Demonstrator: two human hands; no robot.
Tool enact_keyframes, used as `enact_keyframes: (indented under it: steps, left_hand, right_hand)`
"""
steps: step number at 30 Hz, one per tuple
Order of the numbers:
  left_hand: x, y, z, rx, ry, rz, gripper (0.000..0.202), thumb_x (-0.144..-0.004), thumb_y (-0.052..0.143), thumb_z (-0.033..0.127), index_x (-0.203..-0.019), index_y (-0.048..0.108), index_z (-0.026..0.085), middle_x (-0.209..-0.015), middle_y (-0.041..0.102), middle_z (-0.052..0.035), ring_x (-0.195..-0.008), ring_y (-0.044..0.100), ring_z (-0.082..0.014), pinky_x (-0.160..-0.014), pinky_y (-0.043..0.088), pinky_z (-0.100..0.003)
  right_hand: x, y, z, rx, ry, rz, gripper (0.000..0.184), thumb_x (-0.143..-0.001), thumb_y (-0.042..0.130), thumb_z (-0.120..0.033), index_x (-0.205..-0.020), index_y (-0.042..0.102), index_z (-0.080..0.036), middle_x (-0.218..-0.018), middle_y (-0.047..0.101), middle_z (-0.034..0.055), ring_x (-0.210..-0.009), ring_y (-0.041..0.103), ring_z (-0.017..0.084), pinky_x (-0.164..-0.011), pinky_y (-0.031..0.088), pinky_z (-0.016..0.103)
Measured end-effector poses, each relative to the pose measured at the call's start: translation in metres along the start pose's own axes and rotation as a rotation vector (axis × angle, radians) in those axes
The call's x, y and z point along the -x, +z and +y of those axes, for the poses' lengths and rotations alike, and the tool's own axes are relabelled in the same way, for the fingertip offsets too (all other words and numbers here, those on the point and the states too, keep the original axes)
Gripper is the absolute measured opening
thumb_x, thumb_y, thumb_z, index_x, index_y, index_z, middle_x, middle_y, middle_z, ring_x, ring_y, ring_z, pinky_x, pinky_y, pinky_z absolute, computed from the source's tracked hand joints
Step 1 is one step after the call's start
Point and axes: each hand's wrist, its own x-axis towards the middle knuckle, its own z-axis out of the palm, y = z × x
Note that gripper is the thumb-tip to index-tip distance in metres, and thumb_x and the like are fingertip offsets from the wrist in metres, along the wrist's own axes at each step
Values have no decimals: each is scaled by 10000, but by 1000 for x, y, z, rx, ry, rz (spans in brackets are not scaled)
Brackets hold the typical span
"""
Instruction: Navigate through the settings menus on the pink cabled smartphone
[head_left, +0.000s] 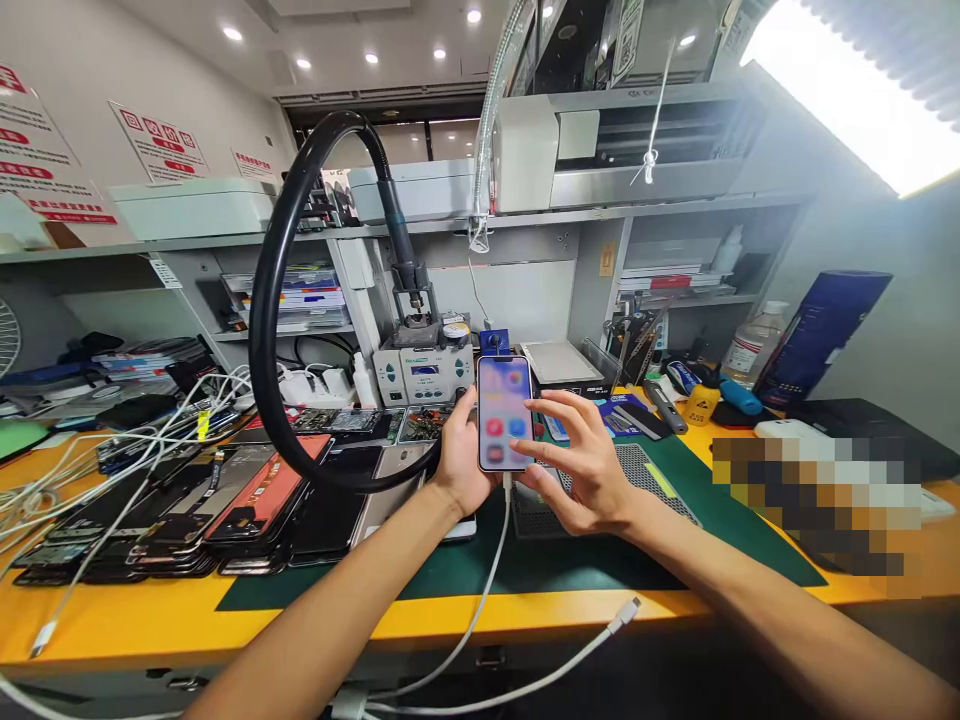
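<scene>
My left hand [459, 462] grips a lit smartphone [505, 412] upright by its left edge, above the green mat [540, 560]. The screen shows app icons. A white cable [484, 590] hangs from the phone's bottom toward the table's front edge. My right hand [592, 470] is beside the phone on its right, fingers spread, with the fingertips at the screen's right edge.
Several dark phones and screens [225, 500] lie stacked at the left among white cables [112, 440]. A soldering station [424, 370] with a thick black hose [262, 300] stands behind. Tools and bottles [754, 345] sit at the back right. A loose cable end [626, 612] lies near the front edge.
</scene>
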Motion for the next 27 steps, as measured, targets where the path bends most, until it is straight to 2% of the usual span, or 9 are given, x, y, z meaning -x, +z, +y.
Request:
enact_keyframes:
  steps: [3,9,13,15,19,21,23,25,27]
  left_hand:
    - [-1,-2,-1,-16,-18,-27,692,-1026,364,624,-1287,702,79,-1035,761,-184,-926,743,-314,-813,592,-408]
    - [-1,-1,-1,-14,6,-74,686,-1038,336,610,-1285,703,85,-1020,763,-182,-901,746,-307,-818,591,-419]
    - [-1,-1,-1,-16,9,-51,690,-1036,348,617,-1299,697,83,-1037,764,-185,-912,746,-312,-827,592,-426]
    - [-1,-1,-2,-11,9,-25,683,-1040,350,609,-1318,688,85,-1052,765,-181,-927,745,-309,-835,592,-422]
    - [1,3,-2,-13,11,-22,656,-1057,327,581,-1379,658,115,-1098,765,-166,-940,748,-303,-847,594,-424]
    - [2,4,-3,-33,14,-29,645,-1067,312,563,-1400,645,124,-1109,764,-164,-932,752,-300,-841,598,-425]
    - [2,4,-4,-53,15,-43,621,-1075,311,538,-1416,634,132,-1117,765,-158,-926,755,-294,-835,603,-419]
    - [2,4,-5,-63,15,-63,611,-1077,316,527,-1421,631,132,-1117,765,-158,-914,758,-292,-823,607,-416]
    - [2,3,-6,-66,7,-84,623,-1075,317,533,-1417,634,121,-1115,765,-168,-901,759,-294,-811,609,-414]
  right_hand:
    - [0,0,-3,-15,-34,-5,215,-839,671,-228,-1023,777,-260,-1356,622,112,-1309,534,350,-1045,506,606]
    - [0,1,-2,-16,-39,8,195,-825,680,-220,-986,786,-255,-1321,651,116,-1295,554,350,-1031,515,609]
    - [2,1,-3,-19,-37,20,163,-822,665,-219,-931,775,-270,-1270,672,92,-1261,580,347,-1018,519,607]
    - [2,2,-3,-6,-10,34,206,-827,660,-222,-995,767,-277,-1284,660,92,-1259,575,346,-1021,517,603]
    - [1,8,2,110,115,19,527,-854,696,-336,-1368,631,-242,-1451,534,170,-1359,491,383,-1081,471,642]
    - [0,11,6,158,158,11,590,-859,723,-389,-1413,596,-228,-1494,489,192,-1399,454,402,-1100,448,665]
    - [-1,14,9,174,179,33,463,-871,744,-373,-1313,669,-260,-1480,514,169,-1400,460,393,-1089,463,655]
    - [-1,17,11,170,177,73,246,-882,755,-304,-1127,749,-288,-1421,579,129,-1373,493,364,-1060,498,616]
    - [-1,18,11,157,165,102,108,-886,756,-243,-980,777,-292,-1351,637,101,-1340,524,338,-1034,522,585]
